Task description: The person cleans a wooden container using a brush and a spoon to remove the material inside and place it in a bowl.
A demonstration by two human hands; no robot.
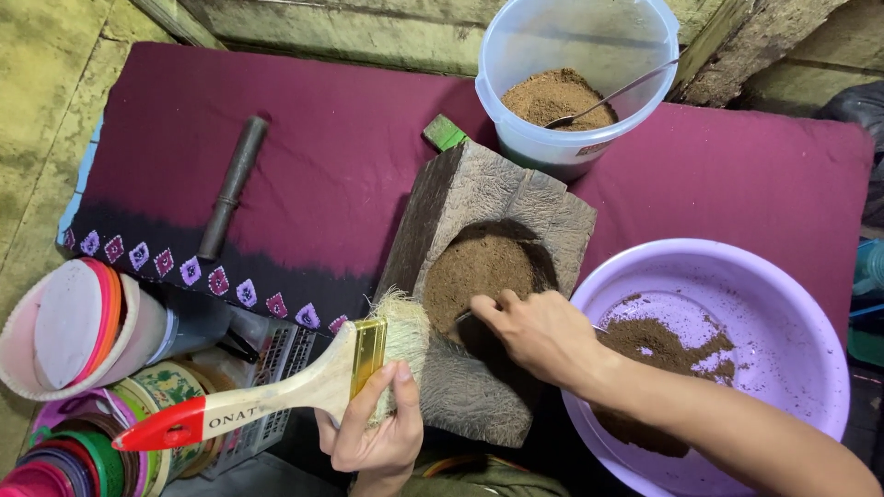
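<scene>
Brown powder under right hand, paintbrush in left hand

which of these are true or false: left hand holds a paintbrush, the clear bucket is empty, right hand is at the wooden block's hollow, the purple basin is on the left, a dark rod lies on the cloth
1. The left hand holds a paintbrush. True.
2. The clear bucket is empty. False: it holds brown powder and a spoon.
3. The right hand is at the hollow of the wooden block. True; the hollow is filled with brown powder.
4. The purple basin is on the left. False: it sits at the right, beside the block.
5. A dark rod lies on the maroon cloth. True.
</scene>
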